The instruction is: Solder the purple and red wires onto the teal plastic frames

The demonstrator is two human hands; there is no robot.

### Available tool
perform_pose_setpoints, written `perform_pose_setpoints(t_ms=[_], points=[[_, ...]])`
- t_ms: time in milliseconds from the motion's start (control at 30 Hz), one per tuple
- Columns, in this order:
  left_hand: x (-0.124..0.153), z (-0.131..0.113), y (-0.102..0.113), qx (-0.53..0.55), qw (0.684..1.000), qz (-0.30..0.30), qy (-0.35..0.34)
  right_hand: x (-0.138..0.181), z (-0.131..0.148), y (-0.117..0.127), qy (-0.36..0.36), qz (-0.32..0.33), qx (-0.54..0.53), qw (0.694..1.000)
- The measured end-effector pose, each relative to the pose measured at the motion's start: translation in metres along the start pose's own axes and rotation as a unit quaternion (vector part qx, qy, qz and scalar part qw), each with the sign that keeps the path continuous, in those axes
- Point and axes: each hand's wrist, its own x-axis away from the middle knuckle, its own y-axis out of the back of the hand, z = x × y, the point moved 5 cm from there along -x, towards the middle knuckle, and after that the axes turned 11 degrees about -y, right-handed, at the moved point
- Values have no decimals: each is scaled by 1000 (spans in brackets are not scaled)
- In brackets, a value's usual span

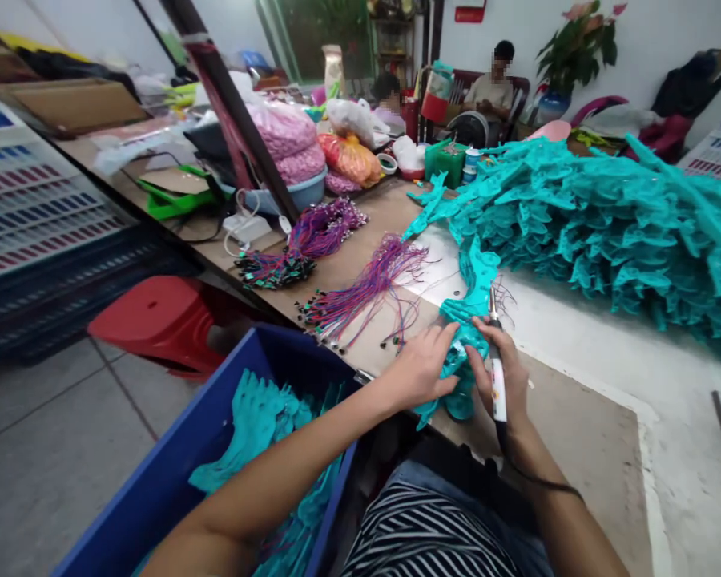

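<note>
My left hand point(421, 365) lies with closed fingers on a teal plastic piece point(457, 361) at the table's near edge. My right hand point(505, 377) is wrapped around a white pen-like tool point(497, 377) with a metal tip pointing up and away; a dark cord runs back along my wrist. The tool's shaft rests against the teal piece, which continues upward as a teal strip point(477, 272) toward the big pile.
A large heap of teal plastic parts point(606, 224) fills the table's right. Bundles of red and purple wires point(360, 292) lie left of my hands. A blue bin point(216, 433) holds more teal parts beside a red stool point(156, 316). People sit at the back.
</note>
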Motion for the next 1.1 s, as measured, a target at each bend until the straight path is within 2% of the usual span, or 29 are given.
perform_pose_setpoints(t_ms=[133, 200, 300, 400, 467, 533, 667, 767, 867, 967, 1100], points=[[-5, 13, 18, 76, 997, 15, -6, -14, -12, -30, 23, 5, 40, 999], [-19, 37, 33, 103, 994, -29, 13, -12, -17, -33, 15, -6, 53, 998], [-59, 84, 50, 56, 985, -138, 92, -8, -19, -32, -1, -17, 67, 998], [-110, 117, 34, 138, 962, -146, 183, -6, -14, -31, -6, -22, 79, 997], [-137, 125, 19, 193, 948, -137, 213, -6, -11, -31, -8, -24, 78, 997], [-152, 127, 11, 235, 935, -149, 220, -7, -10, -31, -8, -28, 72, 997], [-146, 134, 18, 314, 886, -236, 245, -7, -9, -32, -13, -56, 57, 997], [-130, 147, 36, 346, 843, -308, 275, -8, -10, -33, -15, -64, 52, 996], [-114, 164, 56, 349, 813, -359, 295, -8, -9, -33, -13, -70, 50, 996], [-96, 181, 72, 322, 802, -389, 319, -9, -7, -32, -4, -62, 54, 997], [-76, 190, 82, 290, 820, -370, 327, -11, -6, -31, -3, -48, 65, 997]])
